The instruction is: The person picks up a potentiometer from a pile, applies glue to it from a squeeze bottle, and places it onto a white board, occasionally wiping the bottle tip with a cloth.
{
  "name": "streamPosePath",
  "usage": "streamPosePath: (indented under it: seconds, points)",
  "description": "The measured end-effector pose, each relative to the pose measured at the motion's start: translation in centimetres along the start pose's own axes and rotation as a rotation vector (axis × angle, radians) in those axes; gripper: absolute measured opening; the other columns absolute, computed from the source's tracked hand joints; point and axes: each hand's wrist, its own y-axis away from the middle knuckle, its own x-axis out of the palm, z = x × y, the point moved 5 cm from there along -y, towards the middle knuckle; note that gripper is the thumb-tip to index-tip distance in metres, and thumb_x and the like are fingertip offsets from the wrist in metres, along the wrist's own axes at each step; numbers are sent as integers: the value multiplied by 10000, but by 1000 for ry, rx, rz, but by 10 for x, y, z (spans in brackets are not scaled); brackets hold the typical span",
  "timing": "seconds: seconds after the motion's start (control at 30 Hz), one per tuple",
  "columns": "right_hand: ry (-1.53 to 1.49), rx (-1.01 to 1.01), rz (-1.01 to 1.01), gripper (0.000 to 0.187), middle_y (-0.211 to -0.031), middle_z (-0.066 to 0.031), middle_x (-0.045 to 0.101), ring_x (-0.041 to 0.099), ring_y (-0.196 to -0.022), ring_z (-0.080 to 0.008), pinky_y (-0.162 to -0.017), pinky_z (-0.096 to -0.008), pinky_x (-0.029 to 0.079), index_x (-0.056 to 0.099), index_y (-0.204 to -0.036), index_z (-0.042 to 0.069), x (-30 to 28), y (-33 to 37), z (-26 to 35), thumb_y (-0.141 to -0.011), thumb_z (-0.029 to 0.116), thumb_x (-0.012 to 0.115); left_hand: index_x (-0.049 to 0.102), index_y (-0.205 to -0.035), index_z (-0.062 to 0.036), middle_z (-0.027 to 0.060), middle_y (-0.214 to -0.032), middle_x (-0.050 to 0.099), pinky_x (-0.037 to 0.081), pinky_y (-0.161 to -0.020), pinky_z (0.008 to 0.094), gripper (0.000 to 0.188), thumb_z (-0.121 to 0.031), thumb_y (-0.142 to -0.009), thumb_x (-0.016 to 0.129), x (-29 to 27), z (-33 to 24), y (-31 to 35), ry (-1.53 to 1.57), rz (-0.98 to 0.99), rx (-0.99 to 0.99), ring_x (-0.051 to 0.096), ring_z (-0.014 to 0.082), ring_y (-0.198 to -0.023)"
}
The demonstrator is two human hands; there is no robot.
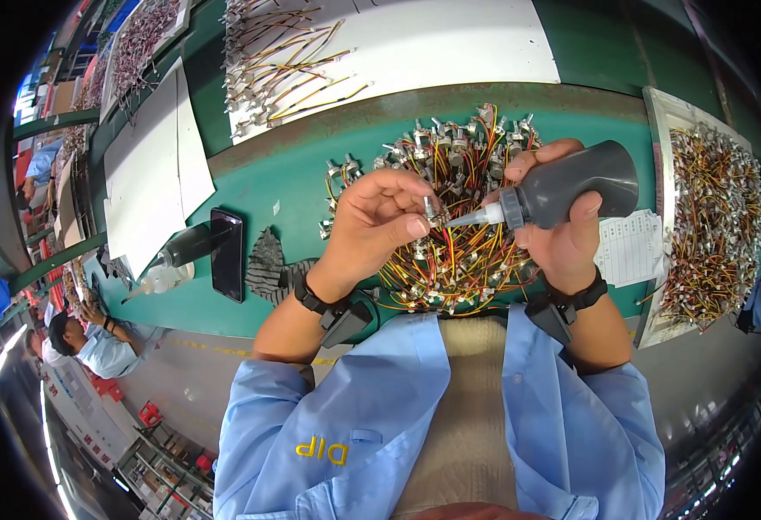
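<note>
Between the thumb and fingers of my left hand [365, 227] is a small potentiometer [430, 211], its metal shaft pointing up. My right hand [564, 238] is wrapped round a dark grey squeeze bottle [586, 182], tilted so its pale, tapered nozzle [477, 216] points left. The nozzle's tip is right at the potentiometer; whether they touch I cannot tell. Below and behind both hands lies a heap of potentiometers with red, yellow and black wires [463, 276], partly hidden by my fingers.
The green bench [285, 186] carries a phone [228, 256], a dark crumpled strip [265, 264], another dark bottle [191, 245] and a clear bottle [165, 277] at left. On the right are a paper sheet [630, 250] and a white-framed tray [657, 165] of wired parts. White boards [458, 43] lie beyond. A co-worker [103, 342] sits far left.
</note>
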Motion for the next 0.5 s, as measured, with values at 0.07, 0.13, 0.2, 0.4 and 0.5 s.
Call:
streamPosePath:
  seconds: [0.07, 0.13, 0.2, 0.4, 0.5]
  points:
    - [4, -11, 6, 645, -1018, -238, 614, 602, -526, -157, -472, -222, 514, 484, -1152, -7, 1, 0, 1, -833, 527, 654, 575, -1103, -15, 75, -1020, 627, 499, -754, 244, 294, 18, -832, 685, 0, 0, -1, 45, 36, 29, 609, 118, -896]
    - [6, -16, 9, 648, -1016, -238, 615, 604, -528, -158, -469, -223, 514, 483, -1152, -9, 1, 0, 1, -831, 526, 656, 569, -1097, -26, 79, -997, 611, 488, -767, 270, 295, -28, -831, 699, 1, -1, 0, 16, 24, 19, 597, 142, -895]
    - [21, -28, -15, 649, -1014, -240, 616, 606, -530, -160, -464, -225, 514, 483, -1151, -9, -1, 0, 0, -827, 524, 663, 557, -1085, -48, 87, -952, 579, 467, -795, 322, 313, -119, -831, 725, 1, -2, 0, -40, 0, -3, 572, 191, -892]
    - [4, -21, -1, 645, -1017, -243, 617, 606, -531, -162, -463, -228, 514, 483, -1149, -9, 1, 1, 3, -826, 519, 666, 559, -1092, -54, 87, -939, 576, 467, -796, 329, 308, -126, -838, 718, 1, 0, 1, -39, 10, 6, 570, 197, -889]
    - [37, -28, -5, 644, -1019, -247, 616, 605, -530, -164, -460, -229, 512, 482, -1149, -9, 2, 2, 4, -826, 516, 668, 559, -1096, -58, 88, -936, 576, 468, -796, 332, 302, -126, -844, 711, 1, -1, 1, -42, 20, 19, 570, 200, -888]
